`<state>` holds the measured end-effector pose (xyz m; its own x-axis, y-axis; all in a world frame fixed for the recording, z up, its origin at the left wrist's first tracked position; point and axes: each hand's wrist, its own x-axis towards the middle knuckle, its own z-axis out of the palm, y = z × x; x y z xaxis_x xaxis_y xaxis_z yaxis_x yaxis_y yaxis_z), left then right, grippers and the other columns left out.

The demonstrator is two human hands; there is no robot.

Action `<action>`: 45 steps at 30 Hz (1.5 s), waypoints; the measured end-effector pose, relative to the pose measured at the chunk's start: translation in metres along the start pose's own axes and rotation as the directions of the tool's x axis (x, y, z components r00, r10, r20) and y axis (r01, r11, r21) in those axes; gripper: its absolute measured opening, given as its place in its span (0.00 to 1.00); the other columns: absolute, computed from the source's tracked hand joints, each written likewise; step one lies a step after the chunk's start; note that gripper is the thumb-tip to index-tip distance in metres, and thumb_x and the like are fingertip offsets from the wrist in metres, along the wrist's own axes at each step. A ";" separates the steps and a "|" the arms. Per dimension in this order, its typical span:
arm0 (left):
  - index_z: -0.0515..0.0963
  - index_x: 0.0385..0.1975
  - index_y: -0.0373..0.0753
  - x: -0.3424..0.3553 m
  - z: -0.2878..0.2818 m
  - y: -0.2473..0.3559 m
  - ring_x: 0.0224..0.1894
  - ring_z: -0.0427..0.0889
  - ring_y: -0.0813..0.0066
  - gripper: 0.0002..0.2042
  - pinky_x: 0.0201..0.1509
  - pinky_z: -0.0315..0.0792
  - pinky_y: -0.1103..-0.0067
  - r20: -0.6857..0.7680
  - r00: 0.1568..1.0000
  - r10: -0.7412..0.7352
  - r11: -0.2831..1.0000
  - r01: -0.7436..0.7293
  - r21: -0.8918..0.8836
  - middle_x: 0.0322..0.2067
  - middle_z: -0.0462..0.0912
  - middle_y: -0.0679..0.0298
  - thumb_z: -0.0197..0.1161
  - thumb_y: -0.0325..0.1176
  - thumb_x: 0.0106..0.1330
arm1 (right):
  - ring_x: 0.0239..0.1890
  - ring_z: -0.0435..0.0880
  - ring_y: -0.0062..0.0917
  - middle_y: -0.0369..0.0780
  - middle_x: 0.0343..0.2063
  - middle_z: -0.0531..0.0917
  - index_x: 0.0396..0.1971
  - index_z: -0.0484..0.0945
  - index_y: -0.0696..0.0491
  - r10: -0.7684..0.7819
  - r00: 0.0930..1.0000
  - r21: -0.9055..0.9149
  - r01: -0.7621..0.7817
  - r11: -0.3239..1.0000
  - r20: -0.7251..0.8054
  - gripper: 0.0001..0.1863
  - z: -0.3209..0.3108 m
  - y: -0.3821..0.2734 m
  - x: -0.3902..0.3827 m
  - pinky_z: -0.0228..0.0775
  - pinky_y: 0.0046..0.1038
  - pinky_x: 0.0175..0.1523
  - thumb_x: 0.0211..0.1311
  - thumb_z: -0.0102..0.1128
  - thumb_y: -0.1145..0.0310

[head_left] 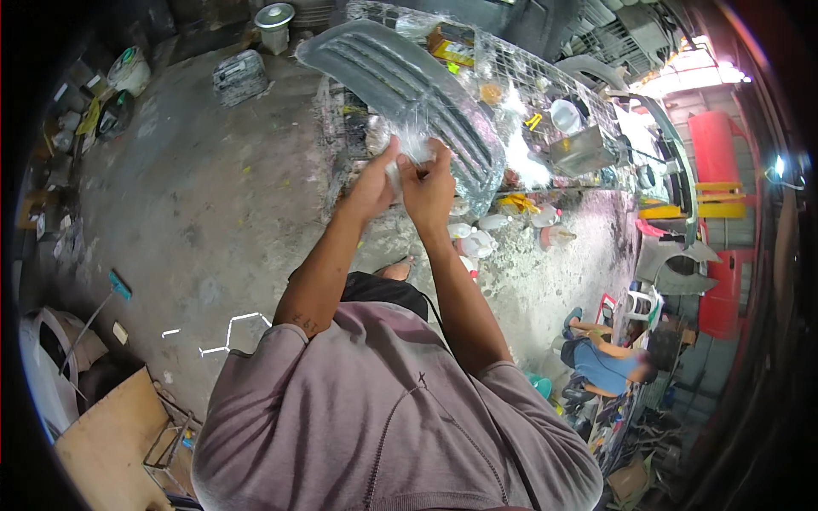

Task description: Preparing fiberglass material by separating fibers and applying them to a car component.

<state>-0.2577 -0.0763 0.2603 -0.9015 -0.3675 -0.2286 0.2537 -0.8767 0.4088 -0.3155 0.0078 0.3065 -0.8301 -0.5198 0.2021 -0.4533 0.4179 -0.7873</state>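
Note:
In front of me, my left hand (375,186) and my right hand (429,189) are close together, fingers closed on a tuft of white fibre strands (414,145) that looks like fiberglass. The strands spread upward between my fingertips. Just beyond lies a long, curved grey panel (400,81) with raised ribs or louvres, resting on a mesh-topped bench. Part of its near edge is hidden behind the strands and my hands. To the right of the panel, a larger heap of loose white fibre (526,162) lies on the bench.
The bench's wire mesh (511,68) carries a metal box (584,150), a white cup (564,117) and a yellow clip-like piece (533,122). Several plastic bottles (477,244) stand on the floor below. A lidded bin (274,30) is far ahead. At right, a person (603,364) in blue sits.

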 end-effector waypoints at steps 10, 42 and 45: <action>0.76 0.54 0.38 -0.008 -0.015 0.017 0.48 0.82 0.62 0.18 0.49 0.73 0.67 -0.269 0.962 -0.042 0.999 0.041 -0.007 0.46 0.82 0.59 0.55 0.42 0.72 | 0.18 0.72 0.23 0.35 0.14 0.75 0.36 0.78 0.60 0.052 0.959 0.000 -0.054 0.999 0.280 0.20 0.000 0.045 -0.005 0.66 0.31 0.28 0.62 0.68 0.56; 0.74 0.40 0.35 0.058 -0.059 0.010 0.32 0.81 0.69 0.13 0.33 0.78 0.73 -0.454 0.885 0.101 0.991 -0.131 -0.035 0.32 0.78 0.60 0.49 0.39 0.75 | 0.21 0.80 0.35 0.47 0.19 0.80 0.26 0.79 0.58 -0.111 0.921 -0.059 0.143 0.988 0.373 0.15 0.057 0.031 0.031 0.67 0.37 0.28 0.68 0.58 0.61; 0.73 0.35 0.35 0.074 -0.097 0.002 0.34 0.82 0.67 0.08 0.34 0.78 0.69 -0.474 0.880 0.041 0.917 -0.222 -0.333 0.30 0.76 0.59 0.44 0.26 0.70 | 0.25 0.78 0.54 0.56 0.23 0.78 0.28 0.79 0.57 -0.260 0.890 -0.120 0.325 0.938 0.375 0.09 0.066 0.035 0.014 0.68 0.45 0.31 0.64 0.58 0.67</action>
<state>-0.2899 -0.1352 0.1588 -0.6168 -0.5062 -0.6028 0.5491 -0.8254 0.1314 -0.3216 -0.0340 0.2430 -0.4990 -0.8504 0.1665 -0.7337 0.3125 -0.6033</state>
